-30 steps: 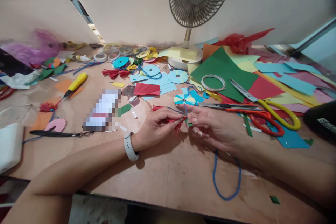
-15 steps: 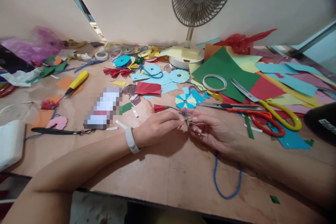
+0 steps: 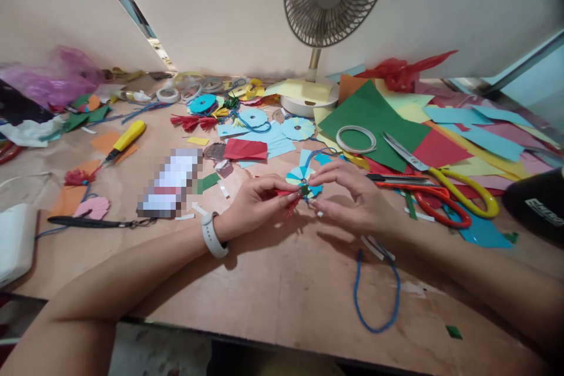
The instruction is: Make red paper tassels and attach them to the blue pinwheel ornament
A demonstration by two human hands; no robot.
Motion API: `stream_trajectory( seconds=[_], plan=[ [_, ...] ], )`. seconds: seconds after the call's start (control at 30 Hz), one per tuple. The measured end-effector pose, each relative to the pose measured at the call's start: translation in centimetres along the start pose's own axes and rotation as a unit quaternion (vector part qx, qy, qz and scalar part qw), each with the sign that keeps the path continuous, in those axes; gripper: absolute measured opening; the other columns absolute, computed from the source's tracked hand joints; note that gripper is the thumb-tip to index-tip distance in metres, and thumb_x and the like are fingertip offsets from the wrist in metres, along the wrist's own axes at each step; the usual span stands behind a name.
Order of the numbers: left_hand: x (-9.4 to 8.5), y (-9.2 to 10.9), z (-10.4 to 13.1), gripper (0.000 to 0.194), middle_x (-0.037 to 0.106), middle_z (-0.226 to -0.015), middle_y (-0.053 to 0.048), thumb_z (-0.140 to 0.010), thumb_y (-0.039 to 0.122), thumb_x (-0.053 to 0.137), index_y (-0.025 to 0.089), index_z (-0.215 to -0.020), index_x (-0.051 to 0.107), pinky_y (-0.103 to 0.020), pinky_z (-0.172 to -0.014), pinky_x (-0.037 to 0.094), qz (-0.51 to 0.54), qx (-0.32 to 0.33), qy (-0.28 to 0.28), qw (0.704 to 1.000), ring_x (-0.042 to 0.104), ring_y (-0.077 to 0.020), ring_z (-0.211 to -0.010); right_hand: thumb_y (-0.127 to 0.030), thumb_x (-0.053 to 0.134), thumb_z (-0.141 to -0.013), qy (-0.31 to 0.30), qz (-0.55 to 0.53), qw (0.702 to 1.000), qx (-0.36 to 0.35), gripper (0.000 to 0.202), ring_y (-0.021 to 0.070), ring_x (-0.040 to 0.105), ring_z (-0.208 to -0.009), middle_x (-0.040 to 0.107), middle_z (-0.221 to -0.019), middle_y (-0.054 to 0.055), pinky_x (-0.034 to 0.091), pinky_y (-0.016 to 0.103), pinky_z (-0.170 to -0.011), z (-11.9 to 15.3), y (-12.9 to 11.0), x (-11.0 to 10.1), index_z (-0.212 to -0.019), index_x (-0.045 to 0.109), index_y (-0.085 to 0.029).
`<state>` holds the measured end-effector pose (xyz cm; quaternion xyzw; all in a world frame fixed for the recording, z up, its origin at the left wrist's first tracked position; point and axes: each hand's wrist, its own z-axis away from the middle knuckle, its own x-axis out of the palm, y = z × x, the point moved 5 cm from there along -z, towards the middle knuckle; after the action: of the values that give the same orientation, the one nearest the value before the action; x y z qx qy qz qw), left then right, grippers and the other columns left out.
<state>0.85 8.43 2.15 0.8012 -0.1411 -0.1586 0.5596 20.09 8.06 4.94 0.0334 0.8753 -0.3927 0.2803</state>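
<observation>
My left hand (image 3: 258,202), with a pale band on its wrist, pinches a red paper tassel (image 3: 291,202) that has a green top. My right hand (image 3: 352,197) is close on the right, thumb and fingers apart, with a small white bit near its thumb tip. Just behind the fingertips is a blue and yellow pleated paper disc (image 3: 304,175), partly covered by them. A blue cord (image 3: 376,329) loops on the table below my right hand.
Orange-handled scissors (image 3: 445,211), yellow-handled scissors (image 3: 471,194) and a cutter (image 3: 396,180) lie right. Coloured paper (image 3: 370,120) and a fan (image 3: 308,100) stand behind. A phone (image 3: 171,182) and yellow knife (image 3: 127,138) lie left.
The red tassel is now in my left hand's pinch, over the disc's lower edge. My right hand's fingers have spread and moved slightly up. White strips now show below my right hand.
</observation>
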Motion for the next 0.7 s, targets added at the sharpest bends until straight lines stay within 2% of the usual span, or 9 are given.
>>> stream_trajectory(
  seconds=[0.1,0.23,0.37,0.47,0.6,0.7],
  plan=[
    [0.2,-1.0,0.3,0.015,0.076,-0.082,-0.005,-0.089,0.028,0.076,0.017,-0.097,0.079,-0.021,-0.062,0.055,0.049,-0.069,-0.002,0.996,0.067,-0.01,-0.064,-0.026,0.073,-0.09,-0.033,-0.016,0.999,0.03,0.015,0.0179,0.067,-0.093,0.071,-0.098,0.002,0.053,0.032,-0.082,0.3,0.5,0.6,-0.103,0.066,-0.025],
    [0.4,-0.9,0.5,0.013,0.074,-0.081,-0.004,-0.087,0.028,0.077,0.017,-0.094,0.079,-0.021,-0.065,0.055,0.061,-0.077,-0.005,0.995,0.067,-0.0097,-0.068,-0.028,0.071,-0.091,-0.038,-0.048,0.994,0.095,0.01,0.0156,0.067,-0.082,0.07,-0.09,0.0,0.053,0.028,-0.072,0.6,0.9,1.0,-0.097,0.064,-0.023],
    [0.5,-0.7,0.4,0.017,0.073,-0.077,-0.003,-0.089,0.032,0.076,0.016,-0.094,0.078,-0.021,-0.058,0.053,0.056,-0.079,-0.005,0.995,0.064,-0.0095,-0.061,-0.034,0.073,-0.09,-0.043,-0.081,0.988,0.122,0.017,0.0168,0.067,-0.082,0.07,-0.089,0.001,0.054,0.028,-0.069,0.7,0.9,1.2,-0.098,0.064,-0.023],
    [0.6,-0.7,0.4,0.017,0.072,-0.076,-0.004,-0.09,0.031,0.074,0.015,-0.095,0.078,-0.021,-0.059,0.053,0.038,-0.061,-0.017,0.997,0.064,-0.0101,-0.062,-0.033,0.072,-0.091,-0.034,-0.067,0.993,0.089,0.014,0.016,0.067,-0.081,0.07,-0.089,0.002,0.053,0.028,-0.071,0.5,0.6,1.2,-0.096,0.064,-0.022],
    [0.6,-0.6,0.3,0.011,0.071,-0.077,-0.003,-0.091,0.024,0.072,0.015,-0.096,0.078,-0.021,-0.062,0.053,0.027,-0.036,-0.028,0.999,0.065,-0.0094,-0.064,-0.024,0.071,-0.093,-0.005,-0.026,1.0,0.002,0.006,0.0163,0.066,-0.087,0.069,-0.091,0.002,0.053,0.031,-0.08,0.3,0.1,0.9,-0.095,0.065,-0.024],
    [0.4,-0.5,0.3,0.011,0.073,-0.08,-0.004,-0.091,0.021,0.072,0.016,-0.098,0.078,-0.021,-0.064,0.054,0.011,-0.021,-0.022,0.999,0.066,-0.0093,-0.067,-0.02,0.07,-0.093,0.001,-0.001,0.999,-0.046,0.008,0.0174,0.068,-0.093,0.071,-0.094,0.002,0.055,0.032,-0.083,0.4,-0.1,0.7,-0.097,0.064,-0.025]
  ],
)
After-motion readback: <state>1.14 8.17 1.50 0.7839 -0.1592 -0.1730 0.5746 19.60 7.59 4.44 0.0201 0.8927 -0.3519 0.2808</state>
